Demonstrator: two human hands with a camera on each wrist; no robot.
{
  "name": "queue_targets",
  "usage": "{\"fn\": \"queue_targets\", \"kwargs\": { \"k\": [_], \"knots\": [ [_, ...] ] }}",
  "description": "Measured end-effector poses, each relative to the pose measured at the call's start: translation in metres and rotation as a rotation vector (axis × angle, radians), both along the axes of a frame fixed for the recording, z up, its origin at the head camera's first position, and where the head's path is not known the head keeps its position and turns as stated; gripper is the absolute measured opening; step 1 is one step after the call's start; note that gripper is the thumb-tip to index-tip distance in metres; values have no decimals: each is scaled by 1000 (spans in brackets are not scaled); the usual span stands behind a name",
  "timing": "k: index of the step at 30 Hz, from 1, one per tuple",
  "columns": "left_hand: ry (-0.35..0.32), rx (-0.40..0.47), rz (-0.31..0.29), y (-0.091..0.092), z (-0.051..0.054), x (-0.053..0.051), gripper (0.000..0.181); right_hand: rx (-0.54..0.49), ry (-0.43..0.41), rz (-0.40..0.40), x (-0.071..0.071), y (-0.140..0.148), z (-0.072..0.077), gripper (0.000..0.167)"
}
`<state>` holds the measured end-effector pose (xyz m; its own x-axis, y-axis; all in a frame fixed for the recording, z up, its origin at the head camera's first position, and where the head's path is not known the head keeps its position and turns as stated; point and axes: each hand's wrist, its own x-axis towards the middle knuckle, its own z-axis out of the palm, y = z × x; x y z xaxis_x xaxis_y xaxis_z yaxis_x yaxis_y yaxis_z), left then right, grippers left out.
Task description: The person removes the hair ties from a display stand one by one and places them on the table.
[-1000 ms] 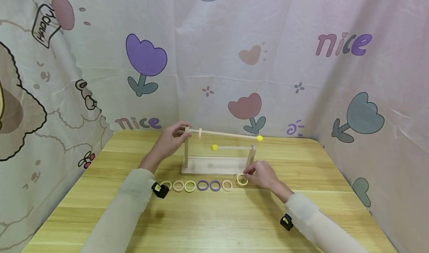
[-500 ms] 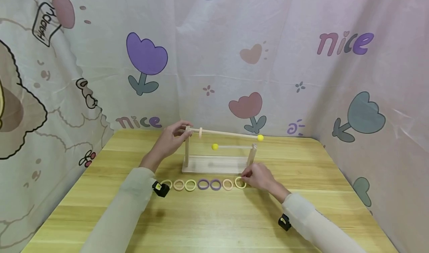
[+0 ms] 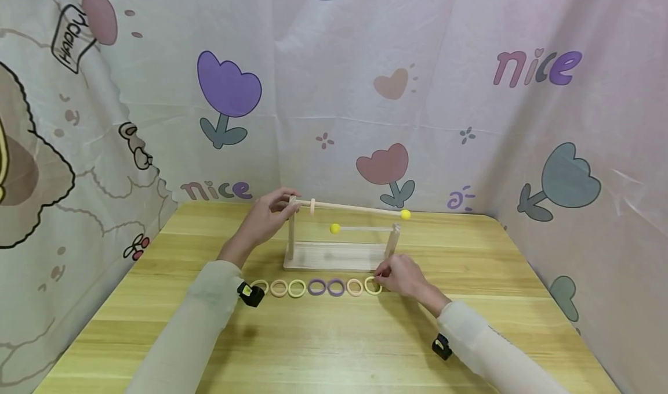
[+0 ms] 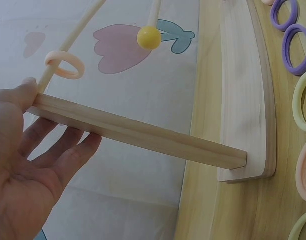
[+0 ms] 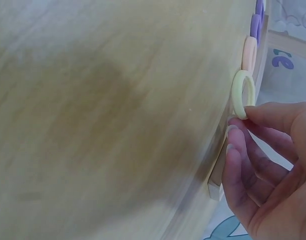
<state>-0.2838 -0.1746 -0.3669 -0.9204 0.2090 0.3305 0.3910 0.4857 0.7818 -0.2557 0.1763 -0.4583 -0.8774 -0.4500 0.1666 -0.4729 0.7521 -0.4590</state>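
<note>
In the head view my left hand (image 3: 266,217) grips the top of the left post (image 4: 138,130) of a light wooden stand (image 3: 334,257). The thumb lies by the base of the upper rod, with the fingers on the post's other side. A peach hair tie (image 4: 65,65) hangs round that rod (image 3: 360,209) near the post. My right hand (image 3: 404,275) pinches the edge of a pale yellow hair tie (image 5: 243,95) between thumb and fingertips. This tie is at the right end of a row on the table, beside a peach one (image 3: 354,288).
Several more hair ties, among them a purple one (image 3: 316,287), line up before the stand's base. A lower rod with a yellow ball tip (image 3: 335,228) points left from the shorter right post (image 3: 392,240). Printed cloth (image 3: 323,92) hangs behind the wooden table (image 3: 334,347).
My right hand has moved slightly left and down, lowering the pale yellow hair tie to the end of the row. My left hand stays on the post.
</note>
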Motion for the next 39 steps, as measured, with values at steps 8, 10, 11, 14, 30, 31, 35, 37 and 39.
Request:
{"fn": "queue_targets", "kwargs": {
  "k": [8, 10, 11, 14, 30, 31, 35, 37, 39],
  "knots": [
    [3, -7, 2, 0, 0, 1, 29, 3, -10, -6, 0, 0, -1, 4],
    [3, -9, 3, 0, 0, 1, 30, 3, -10, -4, 0, 0, -2, 4],
    [3, -8, 3, 0, 0, 1, 30, 2, -9, -3, 0, 0, -2, 4],
    [2, -8, 2, 0, 0, 1, 30, -2, -9, 2, 0, 0, -3, 4],
    [-3, -12, 3, 0, 0, 0, 33, 15, -16, -37, 3, -1, 1, 4],
    [-4, -11, 2, 0, 0, 0, 33, 16, -14, -46, 3, -2, 3, 4],
    [-3, -9, 2, 0, 0, 1, 32, -11, 32, -66, 2, -5, 13, 4],
    [-5, -8, 4, 0, 0, 1, 31, -42, 72, -64, 1, -8, 20, 4],
    [-8, -8, 6, 0, 0, 1, 31, -81, 103, -62, -1, -12, 28, 3]
  ]
}}
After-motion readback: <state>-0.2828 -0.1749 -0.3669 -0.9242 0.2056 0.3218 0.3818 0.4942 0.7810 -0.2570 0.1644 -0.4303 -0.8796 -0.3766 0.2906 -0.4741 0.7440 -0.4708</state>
